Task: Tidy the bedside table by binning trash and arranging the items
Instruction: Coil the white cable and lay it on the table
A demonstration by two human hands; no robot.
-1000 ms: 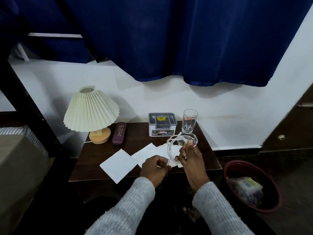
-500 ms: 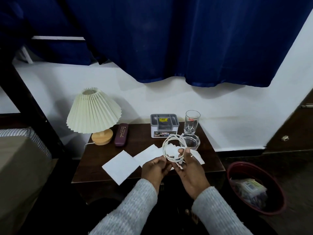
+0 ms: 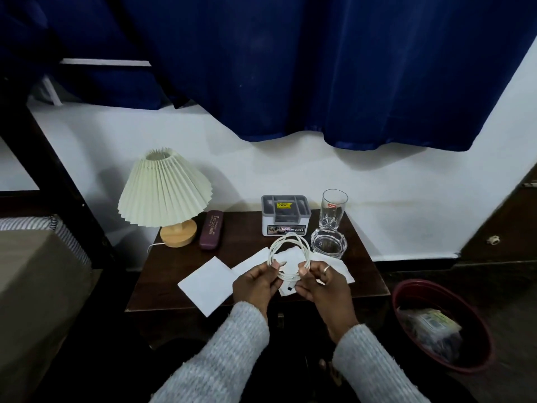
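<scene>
Over the front edge of the dark wooden bedside table (image 3: 244,248), both hands hold a coiled white cable (image 3: 287,245). My left hand (image 3: 255,283) pinches the coil's left side and my right hand (image 3: 325,280) pinches its right side. White paper sheets (image 3: 207,282) lie flat on the table under and beside the hands. Further back stand a grey organiser box (image 3: 286,215), a tall drinking glass (image 3: 332,209) and a low glass bowl (image 3: 328,242). A maroon glasses case (image 3: 211,229) lies beside a pleated cream lamp (image 3: 164,196).
On the floor to the table's right is a dark red bin (image 3: 406,292) with wrappers inside. A bed with a dark frame (image 3: 58,181) stands at the left. A blue curtain (image 3: 290,68) hangs over the white wall behind the table.
The cable coil has been gathered tighter and drawn toward me, away from the glass bowl. Both hands have closed in on the coil's two sides.
</scene>
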